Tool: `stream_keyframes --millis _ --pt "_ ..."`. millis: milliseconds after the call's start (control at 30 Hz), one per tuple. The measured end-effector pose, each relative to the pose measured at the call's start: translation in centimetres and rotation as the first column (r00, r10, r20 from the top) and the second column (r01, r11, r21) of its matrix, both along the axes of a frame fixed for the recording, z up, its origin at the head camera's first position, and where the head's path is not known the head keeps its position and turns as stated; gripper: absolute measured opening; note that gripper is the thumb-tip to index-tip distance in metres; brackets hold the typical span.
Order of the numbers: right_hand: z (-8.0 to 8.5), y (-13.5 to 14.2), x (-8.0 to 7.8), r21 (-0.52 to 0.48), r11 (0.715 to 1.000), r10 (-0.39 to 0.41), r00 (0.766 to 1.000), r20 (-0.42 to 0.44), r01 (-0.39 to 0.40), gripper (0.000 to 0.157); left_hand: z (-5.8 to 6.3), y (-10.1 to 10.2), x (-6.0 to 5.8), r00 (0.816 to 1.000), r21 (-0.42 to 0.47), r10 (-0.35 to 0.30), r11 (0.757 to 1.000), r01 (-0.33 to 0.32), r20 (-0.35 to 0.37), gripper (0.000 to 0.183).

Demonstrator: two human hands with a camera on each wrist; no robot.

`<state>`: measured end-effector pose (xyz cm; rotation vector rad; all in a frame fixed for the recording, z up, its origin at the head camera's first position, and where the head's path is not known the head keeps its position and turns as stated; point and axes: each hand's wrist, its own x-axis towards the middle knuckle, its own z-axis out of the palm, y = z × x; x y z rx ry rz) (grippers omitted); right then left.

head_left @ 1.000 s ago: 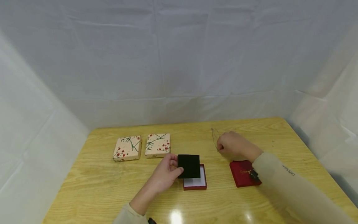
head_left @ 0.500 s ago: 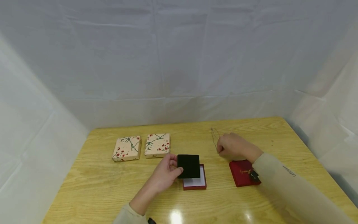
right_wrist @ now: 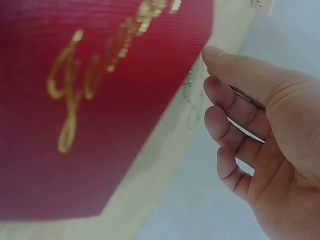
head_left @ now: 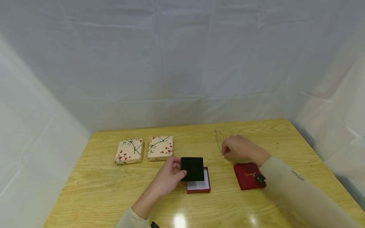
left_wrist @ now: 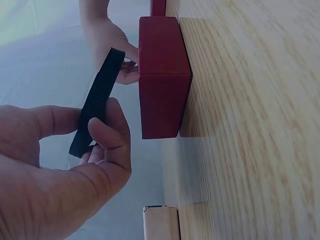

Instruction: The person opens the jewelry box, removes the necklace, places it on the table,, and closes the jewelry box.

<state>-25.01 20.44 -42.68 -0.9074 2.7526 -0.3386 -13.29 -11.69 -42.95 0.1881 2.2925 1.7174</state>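
Key relation: right hand [head_left: 239, 148] vs thin silvery looped chain [head_left: 218, 145]. Chain lies on the light wood table [head_left: 91, 190], starting at the right hand's fingertips and running away to the far side, left of the knuckles. Long axis is roughly near-far, far end leaning a bit left. Only its near end is at the fingertips. Right hand is clearly the nearer one; left hand [head_left: 168, 177] is well apart, nearer and to the left.

Right hand state: fingers bent, thumb close to the index fingertip. The right wrist view shows the chain past the fingertips, no strand visible between them, so can't tell if it's pinched or just touched.

Left hand: pinching the black square soft-looking pad [head_left: 192, 169] by its left edge, thumb on top. Pad is tilted, held above and partly covering the red square box base with white inside [head_left: 198, 191], clear of it in the left wrist view. Red square lid with gold script [head_left: 246, 178] sits on the near side of the right hand, by the cuff.

Vs half a second ago: beige right sleeve [head_left: 299, 186] sits slightly farther right, and the right hand's curl looks looser. Left hand, pad and box base match; chain practically the same.
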Motion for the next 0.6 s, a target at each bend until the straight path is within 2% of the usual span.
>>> stream_keyframes --millis 167,367,600 --pt "0.6 -0.1 0.4 0.002 1.000 -0.001 0.999 -0.036 0.001 0.012 0.0 0.0 0.0 1.000 -0.001 0.003 1.000 -0.003 -0.002 0.041" --pt "1.5 -0.3 1.4 -0.039 0.999 0.014 0.997 -0.078 -0.017 0.031 0.2 0.0 0.1 1.000 0.005 0.005 1.000 -0.005 0.004 0.043" --pt "2.4 -0.9 3.4 -0.124 0.990 0.052 0.992 -0.115 -0.066 0.054 0.3 0.2 -0.3 1.000 0.015 -0.001 1.000 0.001 0.007 0.042"
